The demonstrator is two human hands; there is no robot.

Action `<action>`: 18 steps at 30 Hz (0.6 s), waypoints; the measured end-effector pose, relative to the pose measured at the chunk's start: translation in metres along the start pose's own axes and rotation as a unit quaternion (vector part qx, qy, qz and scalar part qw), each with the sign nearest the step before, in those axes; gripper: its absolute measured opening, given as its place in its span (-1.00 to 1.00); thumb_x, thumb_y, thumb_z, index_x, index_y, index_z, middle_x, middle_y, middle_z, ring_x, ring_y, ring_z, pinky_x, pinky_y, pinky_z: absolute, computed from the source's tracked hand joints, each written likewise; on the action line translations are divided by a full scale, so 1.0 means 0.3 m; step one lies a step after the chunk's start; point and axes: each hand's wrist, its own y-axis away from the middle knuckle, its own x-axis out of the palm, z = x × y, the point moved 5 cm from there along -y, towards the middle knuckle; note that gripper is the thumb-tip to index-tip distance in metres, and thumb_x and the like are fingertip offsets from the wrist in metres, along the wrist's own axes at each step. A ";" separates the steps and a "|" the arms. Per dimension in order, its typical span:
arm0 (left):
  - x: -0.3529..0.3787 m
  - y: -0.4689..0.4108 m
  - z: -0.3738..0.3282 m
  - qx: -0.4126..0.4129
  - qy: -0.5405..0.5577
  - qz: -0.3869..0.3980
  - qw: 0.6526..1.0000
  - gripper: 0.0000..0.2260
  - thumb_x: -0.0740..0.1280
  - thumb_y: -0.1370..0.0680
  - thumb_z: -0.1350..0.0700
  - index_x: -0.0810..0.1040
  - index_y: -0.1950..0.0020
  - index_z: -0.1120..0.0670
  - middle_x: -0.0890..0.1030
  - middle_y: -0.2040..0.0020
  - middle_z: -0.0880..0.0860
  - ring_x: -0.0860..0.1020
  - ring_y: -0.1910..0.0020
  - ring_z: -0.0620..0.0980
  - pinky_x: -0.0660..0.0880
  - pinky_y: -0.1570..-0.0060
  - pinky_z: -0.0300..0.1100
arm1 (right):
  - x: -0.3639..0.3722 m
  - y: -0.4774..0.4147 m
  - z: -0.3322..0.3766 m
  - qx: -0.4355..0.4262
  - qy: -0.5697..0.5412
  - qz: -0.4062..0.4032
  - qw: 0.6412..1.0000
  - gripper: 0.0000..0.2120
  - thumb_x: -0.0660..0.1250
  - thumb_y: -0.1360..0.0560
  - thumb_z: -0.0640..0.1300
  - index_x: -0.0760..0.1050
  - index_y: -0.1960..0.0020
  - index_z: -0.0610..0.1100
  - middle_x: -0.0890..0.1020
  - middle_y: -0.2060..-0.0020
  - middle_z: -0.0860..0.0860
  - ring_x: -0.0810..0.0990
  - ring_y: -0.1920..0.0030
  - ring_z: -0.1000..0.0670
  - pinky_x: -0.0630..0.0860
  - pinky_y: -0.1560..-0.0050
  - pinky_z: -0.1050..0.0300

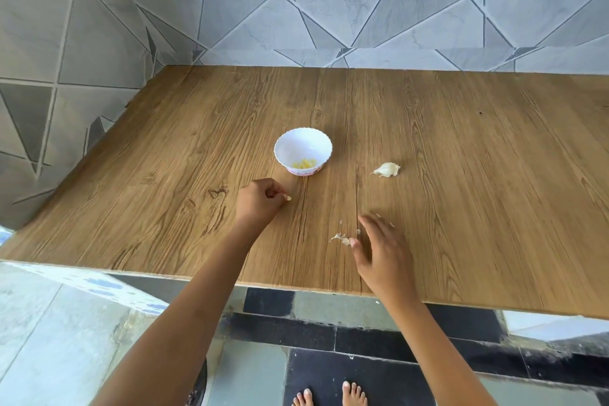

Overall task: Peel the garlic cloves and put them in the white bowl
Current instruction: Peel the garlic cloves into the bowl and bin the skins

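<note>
Though unpeeled, garlic cloves (386, 169) papery white.

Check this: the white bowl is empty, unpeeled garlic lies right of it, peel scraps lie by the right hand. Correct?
Not empty: head view shows peeled cloves in the white bowl. The unpeeled garlic right of it and peel scraps by the right hand are correct.

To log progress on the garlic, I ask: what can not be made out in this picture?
Head view, left hand: its curled fingers hide whether it holds a clove.
Head view, peeled cloves in the white bowl: too small to count.
Head view, right hand: fingertips blurred by motion.
Head view, garlic piece: too small to count its cloves.
</note>
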 end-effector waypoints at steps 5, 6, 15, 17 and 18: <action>-0.011 0.009 -0.007 0.017 -0.017 -0.013 1.000 -0.93 0.41 -0.45 0.24 0.64 0.15 0.08 0.55 0.31 -0.09 0.49 0.31 -0.15 0.32 0.35 -0.45 | -0.001 0.006 0.002 0.008 0.004 -0.001 1.000 -0.64 0.32 -0.48 -0.09 0.54 -0.22 -0.24 0.58 -0.20 -0.14 0.54 -0.23 -0.17 0.44 -0.24 -0.18; -0.019 0.016 -0.009 0.021 -0.015 -0.022 0.999 -0.90 0.39 -0.47 0.25 0.64 0.14 0.06 0.57 0.29 -0.09 0.48 0.32 -0.18 0.30 0.37 -0.48 | -0.001 0.007 0.000 0.012 -0.003 0.002 1.000 -0.63 0.29 -0.49 -0.07 0.53 -0.22 -0.24 0.58 -0.21 -0.14 0.53 -0.24 -0.17 0.42 -0.26 -0.17; 0.167 0.186 -0.168 0.222 -0.124 0.100 0.962 -0.63 0.18 -0.43 0.45 0.62 -0.12 0.22 0.65 -0.07 0.12 0.62 0.00 0.05 0.45 0.03 -0.34 | -0.033 0.030 -0.027 0.040 -0.011 -0.016 0.999 -0.64 0.26 -0.48 -0.10 0.54 -0.21 -0.25 0.59 -0.19 -0.14 0.54 -0.23 -0.16 0.45 -0.24 -0.14; 0.227 0.205 -0.212 0.261 -0.176 0.140 0.939 -0.60 0.17 -0.45 0.43 0.57 -0.21 0.20 0.61 -0.17 0.12 0.57 -0.11 0.10 0.47 -0.06 -0.19 | -0.048 0.045 -0.039 0.039 0.008 -0.020 0.999 -0.64 0.26 -0.48 -0.11 0.55 -0.21 -0.24 0.59 -0.19 -0.14 0.54 -0.23 -0.16 0.40 -0.24 -0.10; 0.248 0.215 -0.234 0.278 -0.205 0.152 0.926 -0.59 0.18 -0.46 0.41 0.55 -0.24 0.18 0.59 -0.20 0.10 0.56 -0.13 0.10 0.49 -0.06 -0.14 | -0.055 0.049 -0.043 0.036 0.015 -0.022 0.999 -0.64 0.26 -0.48 -0.10 0.55 -0.21 -0.24 0.59 -0.20 -0.14 0.54 -0.23 -0.16 0.38 -0.25 -0.08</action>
